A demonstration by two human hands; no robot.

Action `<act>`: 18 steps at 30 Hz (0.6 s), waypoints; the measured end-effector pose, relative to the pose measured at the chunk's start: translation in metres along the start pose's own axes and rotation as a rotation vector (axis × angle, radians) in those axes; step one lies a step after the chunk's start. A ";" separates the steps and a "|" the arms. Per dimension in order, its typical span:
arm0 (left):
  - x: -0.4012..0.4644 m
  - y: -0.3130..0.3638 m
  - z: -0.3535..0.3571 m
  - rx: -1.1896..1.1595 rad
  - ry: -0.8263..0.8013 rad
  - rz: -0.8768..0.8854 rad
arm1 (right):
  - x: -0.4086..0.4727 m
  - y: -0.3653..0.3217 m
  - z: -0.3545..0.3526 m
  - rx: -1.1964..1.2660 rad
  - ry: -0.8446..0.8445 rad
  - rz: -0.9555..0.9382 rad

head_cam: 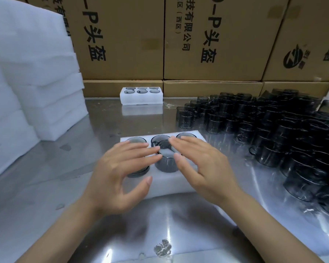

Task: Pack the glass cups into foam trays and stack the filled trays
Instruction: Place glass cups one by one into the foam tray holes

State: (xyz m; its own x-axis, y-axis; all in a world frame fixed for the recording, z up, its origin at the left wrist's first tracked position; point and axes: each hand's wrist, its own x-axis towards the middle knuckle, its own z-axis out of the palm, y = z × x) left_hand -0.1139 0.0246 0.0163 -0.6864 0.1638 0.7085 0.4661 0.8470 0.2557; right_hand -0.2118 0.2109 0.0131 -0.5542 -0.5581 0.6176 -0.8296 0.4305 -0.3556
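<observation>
Shiny metal surface (106,126) before stacked cardboard boxes (122,38): one filled foam tray (141,99) at the back, a near tray (169,185) holding cups, many loose dark glass cups (273,130) waiting right, spare foam (36,82) left. Both hands over the near tray, fingers spread wide, gripping nothing: left hand (120,175) above a seated cup (139,172), right hand (201,166) beside the middle cup (166,160), standing proud of its hole.

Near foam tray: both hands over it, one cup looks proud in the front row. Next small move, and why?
Probably press the middle front cup down with the open right hand. It stands higher than the cups around it in the near tray, so it looks not fully seated. The left hand lies flat over the left cups. The far tray looks full.
</observation>
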 end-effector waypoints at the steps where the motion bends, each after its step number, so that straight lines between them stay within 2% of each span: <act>1: -0.001 -0.001 0.001 -0.011 -0.011 -0.009 | 0.000 -0.001 0.001 0.008 -0.029 0.016; 5: 0.001 -0.004 0.002 -0.052 -0.044 -0.073 | 0.001 -0.003 0.002 -0.020 -0.101 0.064; 11: -0.004 -0.003 0.009 0.082 -0.073 -0.017 | -0.010 -0.004 0.003 -0.210 -0.284 -0.015; 15: -0.003 -0.004 0.011 0.083 -0.061 -0.031 | -0.009 -0.007 0.006 -0.248 -0.285 -0.022; 18: -0.004 -0.004 0.015 0.077 -0.094 -0.042 | -0.008 -0.001 0.007 -0.184 -0.265 -0.014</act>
State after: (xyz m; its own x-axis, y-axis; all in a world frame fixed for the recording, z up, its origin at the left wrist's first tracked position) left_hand -0.1218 0.0283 0.0025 -0.7556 0.1712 0.6323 0.3943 0.8897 0.2303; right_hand -0.2073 0.2104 0.0033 -0.5611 -0.7200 0.4084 -0.8247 0.5287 -0.2008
